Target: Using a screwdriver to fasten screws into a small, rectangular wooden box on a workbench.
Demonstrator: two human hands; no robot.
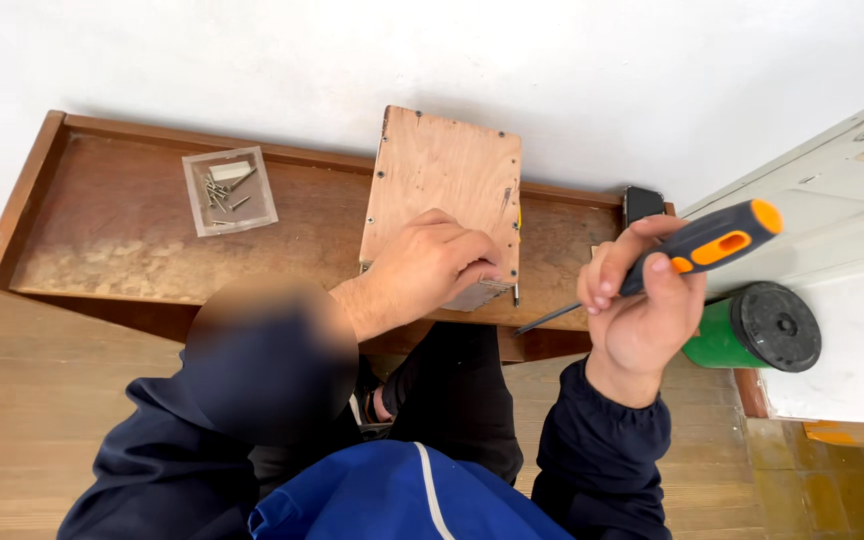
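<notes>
1. Both arms wear long dark navy sleeves; the one on the right hand [640,315] side ends in a gathered, ribbed cuff at the wrist.
2. The left hand [430,268] is bare, with its sleeve reaching to the forearm nearer the body than the wooden bench [122,225].
3. Dark trousers cover the legs, seen just below the bench's front edge.
4. A bright blue garment with 1 thin white stripe lies at the chest, farthest from the bench.
5. No gloves, rings or watch show.
</notes>
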